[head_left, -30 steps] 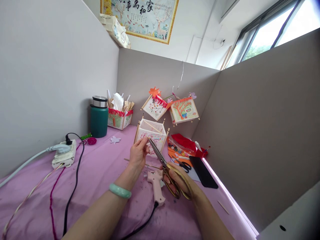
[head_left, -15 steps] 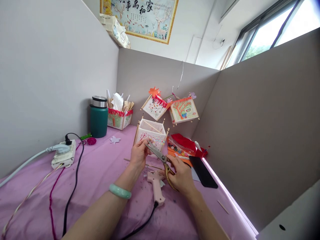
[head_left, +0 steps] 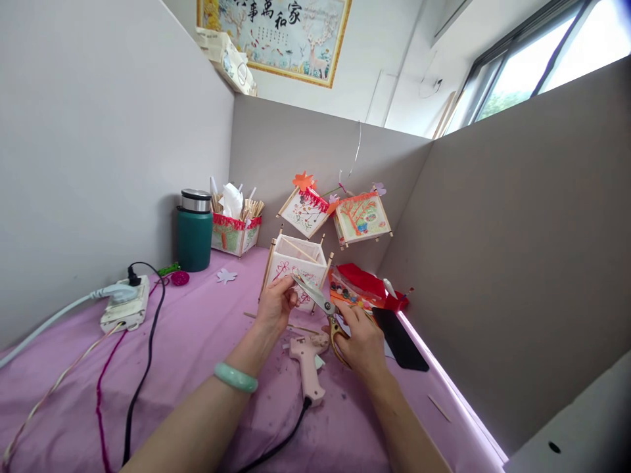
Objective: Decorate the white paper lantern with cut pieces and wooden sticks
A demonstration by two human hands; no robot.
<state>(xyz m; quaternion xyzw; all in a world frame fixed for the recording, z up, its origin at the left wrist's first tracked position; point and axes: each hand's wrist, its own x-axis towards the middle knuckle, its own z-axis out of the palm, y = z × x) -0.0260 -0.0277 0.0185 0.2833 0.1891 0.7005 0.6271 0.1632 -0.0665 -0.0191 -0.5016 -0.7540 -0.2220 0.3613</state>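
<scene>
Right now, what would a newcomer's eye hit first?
Probably the scissors at center, held in the right hand, blades angled toward the left hand. Behind them, a red-fringed white box and an orange-tree box tilt before the gray panel. Nearer, a pale pink glue gun lies on purple cloth.

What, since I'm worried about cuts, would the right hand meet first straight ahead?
Probably the left hand, near the tips of the gold-handled silver metal scissors in the right hand; depth is unclear.
</scene>
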